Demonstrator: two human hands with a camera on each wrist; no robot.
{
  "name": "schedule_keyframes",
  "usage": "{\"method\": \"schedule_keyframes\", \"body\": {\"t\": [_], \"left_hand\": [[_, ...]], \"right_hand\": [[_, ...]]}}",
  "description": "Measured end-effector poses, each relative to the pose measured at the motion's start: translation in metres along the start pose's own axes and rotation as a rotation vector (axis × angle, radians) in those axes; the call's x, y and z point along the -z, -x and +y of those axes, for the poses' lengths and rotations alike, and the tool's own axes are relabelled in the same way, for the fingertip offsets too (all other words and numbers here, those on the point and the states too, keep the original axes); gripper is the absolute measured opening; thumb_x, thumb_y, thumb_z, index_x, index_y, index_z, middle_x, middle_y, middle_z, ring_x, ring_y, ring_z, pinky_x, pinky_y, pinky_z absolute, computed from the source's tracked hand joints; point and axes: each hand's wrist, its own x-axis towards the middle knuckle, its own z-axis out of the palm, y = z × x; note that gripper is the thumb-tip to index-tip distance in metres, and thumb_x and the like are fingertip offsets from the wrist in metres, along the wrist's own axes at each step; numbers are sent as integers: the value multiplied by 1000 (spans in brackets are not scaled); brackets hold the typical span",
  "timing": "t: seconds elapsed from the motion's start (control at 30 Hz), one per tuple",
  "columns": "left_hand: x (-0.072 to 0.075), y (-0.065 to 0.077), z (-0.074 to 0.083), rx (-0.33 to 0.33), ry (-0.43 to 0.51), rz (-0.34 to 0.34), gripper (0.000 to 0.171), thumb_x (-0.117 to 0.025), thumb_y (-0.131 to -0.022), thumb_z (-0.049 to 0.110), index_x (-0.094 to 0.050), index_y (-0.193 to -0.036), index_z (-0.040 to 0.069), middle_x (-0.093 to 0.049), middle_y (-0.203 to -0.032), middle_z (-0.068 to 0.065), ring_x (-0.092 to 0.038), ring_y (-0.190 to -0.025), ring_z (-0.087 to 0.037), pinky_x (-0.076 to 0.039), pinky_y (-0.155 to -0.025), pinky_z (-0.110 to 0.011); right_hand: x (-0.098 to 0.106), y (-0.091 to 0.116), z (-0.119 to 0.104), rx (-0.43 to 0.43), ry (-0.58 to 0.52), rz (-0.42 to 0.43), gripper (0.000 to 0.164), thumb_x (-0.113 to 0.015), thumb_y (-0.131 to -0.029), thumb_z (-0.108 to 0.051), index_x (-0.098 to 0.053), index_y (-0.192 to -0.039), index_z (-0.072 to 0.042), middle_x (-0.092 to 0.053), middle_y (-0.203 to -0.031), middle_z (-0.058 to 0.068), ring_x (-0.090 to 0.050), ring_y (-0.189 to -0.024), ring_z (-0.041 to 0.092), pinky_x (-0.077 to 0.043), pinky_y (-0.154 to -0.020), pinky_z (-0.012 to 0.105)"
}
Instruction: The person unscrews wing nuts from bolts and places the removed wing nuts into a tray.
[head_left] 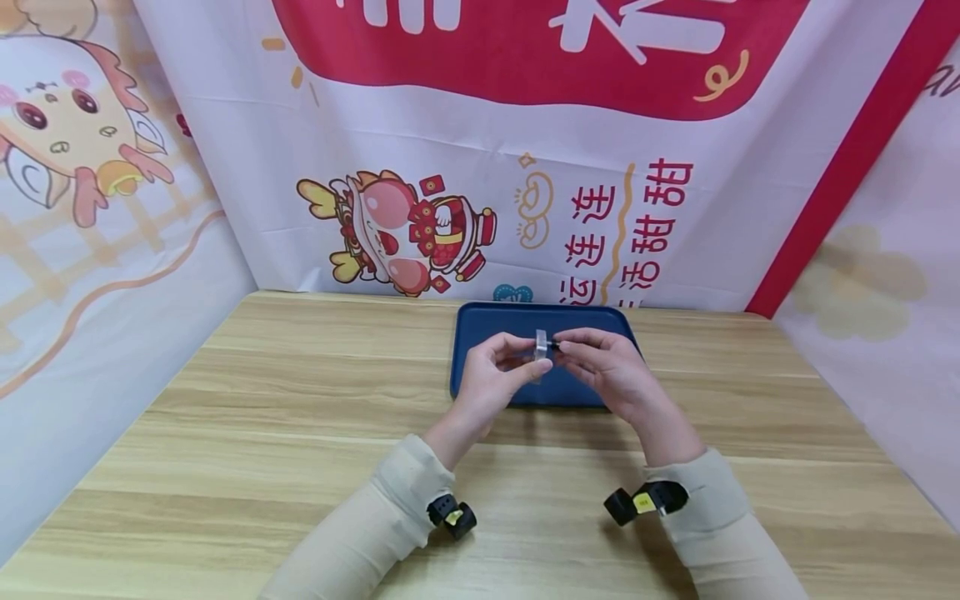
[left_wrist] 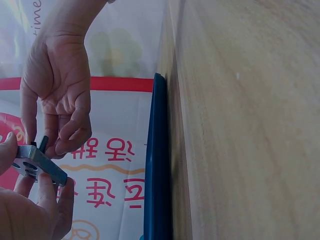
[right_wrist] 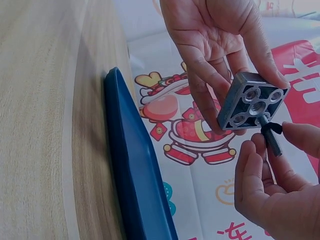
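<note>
L hand (head_left: 491,371) grips metal block (right_wrist: 252,101); R hand (head_left: 613,367) pinches bolt (right_wrist: 270,136) next to it. Blue tray (head_left: 480,327) below hands, on wood-grain tbl (head_left: 300,400); printed cloth (head_left: 442,137) behind + both sides.

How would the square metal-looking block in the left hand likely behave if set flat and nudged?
The block would probably stay rigid, judging by its solid, metallic-looking walls. It may feel fairly heavy for its size, though the hollows around its round holes should trim some weight. Its flat, square-cornered shape suggests it would slide rather than roll.
</note>
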Motion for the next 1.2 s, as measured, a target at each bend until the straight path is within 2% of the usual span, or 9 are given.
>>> {"method": "schedule_keyframes", "body": {"t": [0.23,0.37,0.67,0.87,0.93,1.03,1.2], "left_hand": [[0,-1,-1,-3,15,-2,31,-76,-88,14,-66,-116,7,-70,-117,-12,-67,-100,-20,-61,-84,-31],[0,-1,-1,-5,21,-4,31,-76,-88,13,-66,-117,6,-70,-117,-12,-67,-99,-20,-61,-84,-31],[1,0,0,7,-2,-3,31,-76,-88,15,-67,-117,8,-70,-118,-10,-66,-103,-22,-60,-86,-31],[0,0,0,4,-2,-3,31,-77,-88,15,-67,-117,9,-70,-118,-10,-66,-102,-22,-60,-85,-31],[0,0,0,1,2,-4,31,-77,-87,15,-67,-116,8,-70,-117,-10,-66,-101,-21,-60,-85,-30],[0,0,0,-3,5,-5,31,-77,-87,15,-67,-116,8,-71,-117,-11,-67,-99,-20,-61,-84,-30],[0,1,1,1,2,-2,31,-77,-87,15,-67,-116,9,-71,-117,-10,-67,-101,-20,-61,-85,-31]], "right_hand": [[-1,-1,-1,3,44,9,36,-66,-96,-13,-61,-130,-3,-64,-116,-2,-68,-99,9,-53,-94,18],[-2,-1,-1,7,69,14,44,-66,-96,-12,-55,-137,-1,-62,-120,-2,-66,-101,9,-53,-94,17],[-2,0,-1,46,122,19,41,-65,-96,-9,-57,-135,-3,-60,-114,-2,-58,-106,13,-52,-95,19],[-2,0,-1,39,147,37,36,-61,-99,-16,-56,-134,-5,-59,-108,-4,-60,-102,14,-44,-112,39],[-2,1,-1,27,131,56,31,-59,-101,-21,-59,-129,-7,-62,-103,-6,-61,-94,12,-44,-110,39],[-1,1,-2,4,122,74,29,-59,-101,-27,-63,-123,-8,-65,-93,-8,-58,-84,11,-47,-98,32],[-1,0,-2,3,180,29,35,-61,-100,-24,-59,-129,-5,-62,-95,-7,-55,-88,13,-47,-96,34]]}}
